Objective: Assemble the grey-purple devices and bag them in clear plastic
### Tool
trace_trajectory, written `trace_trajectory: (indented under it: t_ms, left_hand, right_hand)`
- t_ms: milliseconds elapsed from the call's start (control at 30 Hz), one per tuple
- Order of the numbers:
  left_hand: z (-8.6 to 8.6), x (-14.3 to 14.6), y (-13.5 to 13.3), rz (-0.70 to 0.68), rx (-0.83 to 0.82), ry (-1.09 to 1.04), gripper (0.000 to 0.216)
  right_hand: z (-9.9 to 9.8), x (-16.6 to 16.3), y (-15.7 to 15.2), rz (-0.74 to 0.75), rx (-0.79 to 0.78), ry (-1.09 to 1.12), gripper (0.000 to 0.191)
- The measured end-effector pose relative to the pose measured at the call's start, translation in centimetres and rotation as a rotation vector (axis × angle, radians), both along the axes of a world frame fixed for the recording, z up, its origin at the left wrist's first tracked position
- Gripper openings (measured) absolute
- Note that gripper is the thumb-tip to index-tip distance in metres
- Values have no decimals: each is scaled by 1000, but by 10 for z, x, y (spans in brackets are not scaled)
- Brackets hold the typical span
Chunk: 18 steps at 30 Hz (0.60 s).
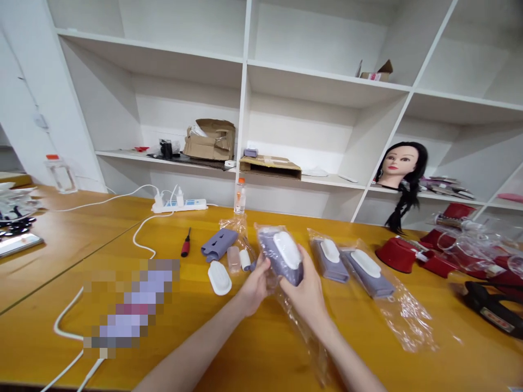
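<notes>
Both hands are up on one bagged purple unit with a white cap, held just above the counter, front centre: the left hand is curled round its left edge, the right hand cups it from below and right with the thumb on the film, and the loose tail of the clear bag hangs down toward the counter. The step in hand looks like handling the unit inside its bag. The film looks slippery, so any further move calls for a firm two-hand hold. Just right of the held unit lie two more bagged units flat on the counter. Just left of it are a loose white cap, a purple sleeve and a screwdriver. Behind and left of it are a small bottle and a power strip with white cables. Far right of it are red parts. Behind it all is a white shelf unit with a cardboard box and a mannequin head
</notes>
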<state>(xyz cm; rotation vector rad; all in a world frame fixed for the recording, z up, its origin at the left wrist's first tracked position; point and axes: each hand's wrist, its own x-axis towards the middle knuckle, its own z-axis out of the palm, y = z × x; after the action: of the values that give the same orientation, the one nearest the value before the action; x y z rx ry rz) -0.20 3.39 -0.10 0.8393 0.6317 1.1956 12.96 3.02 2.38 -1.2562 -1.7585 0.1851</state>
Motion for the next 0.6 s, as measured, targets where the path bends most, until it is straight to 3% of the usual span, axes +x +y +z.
trace_trajectory:
  t_ms: [100, 167, 267, 300, 367, 500, 600]
  left_hand:
    - [1, -7, 3, 88, -87, -198, 52]
    - [3, -15, 5, 161, -133, -268, 55]
    - [8, -29, 10, 334, -196, -367, 53]
    - [9, -33, 12, 390, -218, -398, 53]
    - [11, -40, 16, 438, -223, -449, 54]
    - [13, -45, 19, 498, -186, -476, 53]
    - [15, -44, 16, 545, -166, -448, 49]
  right_hand:
    - [7, -20, -17, 206, -43, -84, 64]
    - [13, -20, -25, 256, -9, -114, 55]
    - [19, -3, -43, 222, 206, -24, 40]
    - [18, 5, -51, 267, 303, 10, 35]
    - [16, 19, -68, 498, 457, -85, 39]
    - [4, 25, -84, 597, 362, -408, 51]
    - [-10, 12, -74, 562, 254, -265, 50]
